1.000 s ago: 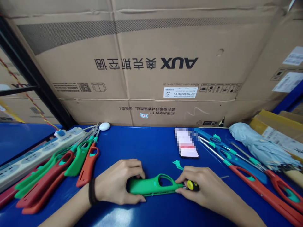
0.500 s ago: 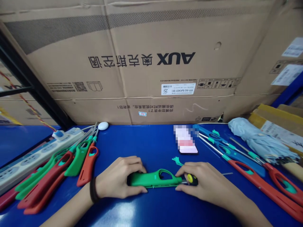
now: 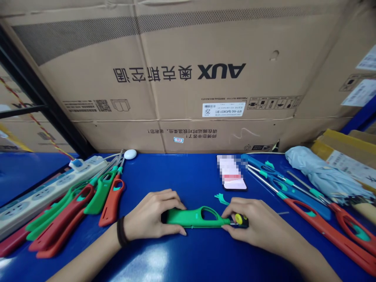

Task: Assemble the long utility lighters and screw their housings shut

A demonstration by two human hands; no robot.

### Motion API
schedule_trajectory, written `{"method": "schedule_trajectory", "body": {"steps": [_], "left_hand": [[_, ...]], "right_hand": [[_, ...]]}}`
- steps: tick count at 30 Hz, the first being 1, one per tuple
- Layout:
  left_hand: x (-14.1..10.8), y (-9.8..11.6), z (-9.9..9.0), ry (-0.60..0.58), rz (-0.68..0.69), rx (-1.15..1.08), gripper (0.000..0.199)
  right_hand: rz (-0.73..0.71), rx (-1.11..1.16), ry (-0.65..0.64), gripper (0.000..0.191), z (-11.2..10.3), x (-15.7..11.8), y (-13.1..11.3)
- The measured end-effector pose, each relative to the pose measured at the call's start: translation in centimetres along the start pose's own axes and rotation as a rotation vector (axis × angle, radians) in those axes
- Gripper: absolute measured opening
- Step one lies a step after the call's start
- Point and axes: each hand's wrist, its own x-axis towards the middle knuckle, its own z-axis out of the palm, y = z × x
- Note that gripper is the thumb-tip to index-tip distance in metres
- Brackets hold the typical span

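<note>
On my head feed, the left hand (image 3: 151, 215) has a closed, narrow grip around the tail of a green plastic lighter body (image 3: 190, 217), with the fingers over the top and the thumb along the near edge. The body lies flat and roughly crosswise on the blue tabletop (image 3: 176, 172), centred just in front of me, its oval finger loop facing up. The right hand (image 3: 252, 221) is closed around a screwdriver (image 3: 241, 220) with a yellow-and-black handle, its thin metal shaft pointing left toward the nose of the body. The step in hand looks like work with the driver at that end, though the fingers hide the exact contact point. Any turn of the driver would call for the left hand to keep the smooth, moulded shell pinned steady.

A small, spiky teal plastic piece (image 3: 221, 199) lies just beyond the right hand. Further left, finished-looking green and red lighters (image 3: 67, 211) fan out beside a white power strip (image 3: 49, 196). To the right, blue and red lighters (image 3: 305, 211) with slim steel barrels lie near a pixelated phone (image 3: 231, 172) and a folded grey-blue umbrella (image 3: 317, 176). A large corrugated cardboard box (image 3: 188, 78) stands behind the tabletop.
</note>
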Motion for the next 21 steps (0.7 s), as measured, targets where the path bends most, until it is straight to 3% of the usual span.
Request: {"method": "schedule_trajectory", "body": {"steps": [21], "left_hand": [[0.09, -0.55, -0.02, -0.039, -0.051, 0.024, 0.041]], "right_hand": [[0.009, -0.023, -0.037, 0.003, 0.22, 0.32, 0.08]]}}
